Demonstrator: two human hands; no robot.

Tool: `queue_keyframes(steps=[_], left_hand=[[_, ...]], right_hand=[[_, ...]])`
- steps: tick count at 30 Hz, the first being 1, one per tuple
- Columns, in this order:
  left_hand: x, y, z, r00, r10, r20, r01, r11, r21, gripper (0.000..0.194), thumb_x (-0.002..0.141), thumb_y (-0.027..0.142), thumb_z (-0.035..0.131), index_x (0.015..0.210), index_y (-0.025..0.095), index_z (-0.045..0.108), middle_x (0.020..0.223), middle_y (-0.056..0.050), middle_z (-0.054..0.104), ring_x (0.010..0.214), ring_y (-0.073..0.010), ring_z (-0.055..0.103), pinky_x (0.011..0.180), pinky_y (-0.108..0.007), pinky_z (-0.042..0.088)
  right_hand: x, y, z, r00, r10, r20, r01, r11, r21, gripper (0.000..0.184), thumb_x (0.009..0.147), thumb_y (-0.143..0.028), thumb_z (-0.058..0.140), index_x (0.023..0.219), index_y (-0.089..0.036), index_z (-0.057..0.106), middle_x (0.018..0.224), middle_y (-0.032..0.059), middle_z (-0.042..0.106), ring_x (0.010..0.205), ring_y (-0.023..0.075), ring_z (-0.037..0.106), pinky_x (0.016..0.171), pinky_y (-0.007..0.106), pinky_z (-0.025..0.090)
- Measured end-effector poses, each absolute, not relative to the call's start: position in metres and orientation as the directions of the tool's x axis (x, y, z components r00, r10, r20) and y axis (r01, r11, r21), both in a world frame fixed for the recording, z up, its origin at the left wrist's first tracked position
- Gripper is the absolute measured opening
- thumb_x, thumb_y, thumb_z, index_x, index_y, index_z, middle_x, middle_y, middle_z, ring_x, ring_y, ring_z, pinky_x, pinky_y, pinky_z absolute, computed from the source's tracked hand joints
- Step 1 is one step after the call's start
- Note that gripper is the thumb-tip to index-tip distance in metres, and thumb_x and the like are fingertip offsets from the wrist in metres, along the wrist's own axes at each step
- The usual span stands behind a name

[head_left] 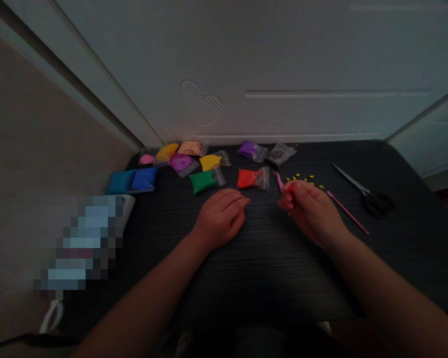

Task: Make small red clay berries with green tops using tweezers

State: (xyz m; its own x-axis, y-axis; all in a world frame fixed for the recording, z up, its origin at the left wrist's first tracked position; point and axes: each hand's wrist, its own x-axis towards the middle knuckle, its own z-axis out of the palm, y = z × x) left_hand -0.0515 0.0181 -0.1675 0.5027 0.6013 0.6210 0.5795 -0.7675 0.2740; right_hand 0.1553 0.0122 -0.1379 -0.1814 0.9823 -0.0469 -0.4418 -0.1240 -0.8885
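My right hand (311,206) is raised over the table, with thumb and fingers closed around a small piece of red clay (291,188). Behind those fingers lie pink tweezers (279,180), partly hidden. Several tiny yellow-green pieces (297,175) are scattered just beyond this hand. My left hand (222,216) is at the middle of the table, palm down, its fingers curled together; whatever may be under them is hidden. A bag of red clay (251,178) lies just beyond it, and a bag of green clay (203,181) is to its upper left.
Scissors (362,189) and a thin pink tool (347,213) lie on the dark table (269,278) at right. More bags line the back, including yellow clay (210,162) and purple clay (248,148). Blue bags (144,179) and a blurred-out object (85,238) are at left. A white panel (302,59) stands behind.
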Motion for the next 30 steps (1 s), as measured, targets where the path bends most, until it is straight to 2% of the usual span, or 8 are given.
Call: queue_keyframes(steps=[2,4,6,8,12,16,21,30], left_hand=[[-0.0518,0.018,-0.1679,0.505,0.606,0.615,0.58,-0.766,0.278,0.026,0.074,0.009,0.054,0.099,0.014,0.059,0.095,-0.008,0.062,0.095,-0.0184,0.054,0.086,-0.038,0.047],[-0.0518,0.0181,-0.1683,0.506,0.607,0.613,0.58,-0.765,0.28,0.026,0.074,0.009,0.054,0.1,0.014,0.058,0.095,-0.008,0.062,0.095,-0.0185,0.054,0.085,-0.038,0.048],[-0.0516,0.0183,-0.1686,0.505,0.606,0.615,0.579,-0.766,0.279,0.026,0.074,0.009,0.054,0.1,0.014,0.058,0.095,-0.008,0.062,0.094,-0.0187,0.054,0.085,-0.038,0.048],[-0.0514,0.0184,-0.1687,0.504,0.606,0.615,0.577,-0.766,0.283,0.026,0.074,0.009,0.053,0.1,0.015,0.058,0.095,-0.008,0.062,0.094,-0.0189,0.055,0.084,-0.038,0.048],[-0.0512,0.0186,-0.1684,0.499,0.61,0.616,0.58,-0.763,0.286,0.026,0.075,0.009,0.053,0.1,0.015,0.058,0.096,-0.008,0.062,0.095,-0.0191,0.054,0.085,-0.039,0.048],[-0.0508,0.0191,-0.1678,0.499,0.61,0.616,0.583,-0.762,0.282,0.026,0.074,0.008,0.054,0.098,0.014,0.059,0.095,-0.008,0.062,0.094,-0.0183,0.054,0.086,-0.037,0.047],[-0.0509,0.0193,-0.168,0.5,0.606,0.619,0.578,-0.766,0.283,0.026,0.074,0.009,0.054,0.099,0.014,0.059,0.095,-0.008,0.062,0.095,-0.0184,0.054,0.085,-0.037,0.047],[-0.0513,0.0188,-0.169,0.492,0.606,0.625,0.574,-0.765,0.291,0.027,0.074,0.009,0.054,0.099,0.015,0.059,0.096,-0.008,0.062,0.094,-0.0187,0.055,0.084,-0.038,0.048]], right_hand=[[0.1559,0.0124,-0.1378,-0.186,0.982,-0.027,-0.449,-0.11,-0.887,0.022,0.083,-0.031,0.05,0.07,-0.017,0.06,0.06,-0.0032,0.048,0.054,0.0053,0.043,0.053,0.021,0.036],[0.1569,0.0125,-0.1379,-0.185,0.982,-0.025,-0.438,-0.105,-0.893,0.016,0.079,-0.029,0.056,0.068,-0.018,0.058,0.06,-0.0034,0.05,0.055,0.0057,0.045,0.053,0.021,0.036],[0.1577,0.0122,-0.138,-0.18,0.982,-0.049,-0.408,-0.12,-0.905,0.006,0.073,-0.024,0.064,0.072,-0.02,0.06,0.064,-0.0035,0.056,0.058,0.006,0.05,0.056,0.02,0.038],[0.1582,0.0118,-0.138,-0.185,0.979,-0.089,-0.377,-0.154,-0.913,0.009,0.071,-0.02,0.066,0.078,-0.021,0.062,0.072,-0.0023,0.062,0.065,0.0071,0.056,0.062,0.021,0.042],[0.1576,0.0106,-0.137,-0.221,0.972,-0.085,-0.373,-0.165,-0.913,0.014,0.079,-0.023,0.057,0.091,-0.022,0.064,0.082,0.0002,0.063,0.072,0.0074,0.058,0.07,0.023,0.044],[0.1568,0.0107,-0.1364,-0.22,0.975,-0.041,-0.394,-0.127,-0.91,0.016,0.084,-0.023,0.049,0.095,-0.021,0.061,0.073,-0.0022,0.058,0.063,0.0057,0.053,0.063,0.021,0.041],[0.1585,0.012,-0.1378,-0.197,0.98,-0.014,-0.375,-0.088,-0.923,0.003,0.081,-0.023,0.055,0.081,-0.021,0.056,0.058,-0.0048,0.054,0.051,0.0063,0.046,0.054,0.022,0.035],[0.1572,0.0129,-0.1306,-0.141,0.989,-0.051,-0.383,-0.102,-0.918,0.038,0.085,-0.047,0.038,0.06,-0.02,0.042,0.042,-0.0061,0.036,0.038,0.0075,0.033,0.049,0.026,0.034]])
